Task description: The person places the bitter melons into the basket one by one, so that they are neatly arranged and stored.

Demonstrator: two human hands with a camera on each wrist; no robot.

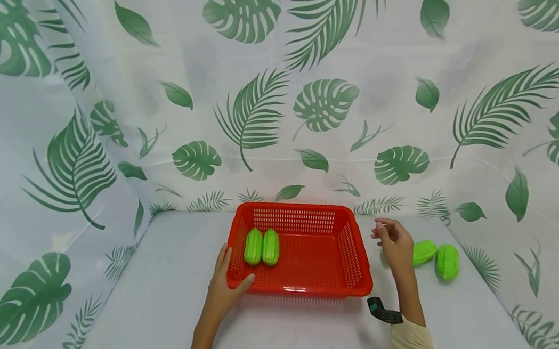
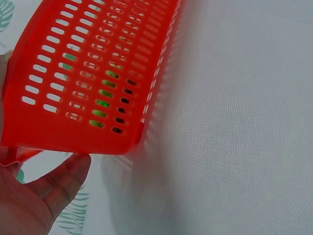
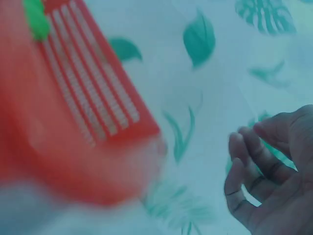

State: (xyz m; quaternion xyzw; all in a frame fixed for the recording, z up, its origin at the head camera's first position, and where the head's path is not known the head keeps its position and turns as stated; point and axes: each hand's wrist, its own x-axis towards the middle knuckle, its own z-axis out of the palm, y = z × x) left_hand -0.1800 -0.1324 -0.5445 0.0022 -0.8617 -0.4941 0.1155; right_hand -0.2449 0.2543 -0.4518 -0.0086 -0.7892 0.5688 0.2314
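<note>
A red plastic basket (image 1: 301, 290) with slotted walls stands on the white table. Two bright green, oblong, ridged objects that look like toy melons lie side by side at its left end, the left melon (image 1: 253, 246) and the right melon (image 1: 271, 247). My left hand (image 1: 224, 294) grips the basket's front left corner, and the left wrist view shows that hand (image 2: 54, 191) at the rim. To the right of the basket, my right hand (image 1: 395, 248) hovers with loosely bent fingers and holds nothing; the right wrist view shows the same hand (image 3: 274, 171) apart from the basket.
Right of my right hand lie two more green melons, one melon (image 1: 423, 252) partly behind the hand and another melon (image 1: 447, 262) farther right. Something green shows just left of the right wrist, mostly hidden. A leaf-patterned white sheet (image 1: 273, 115) hangs behind the table.
</note>
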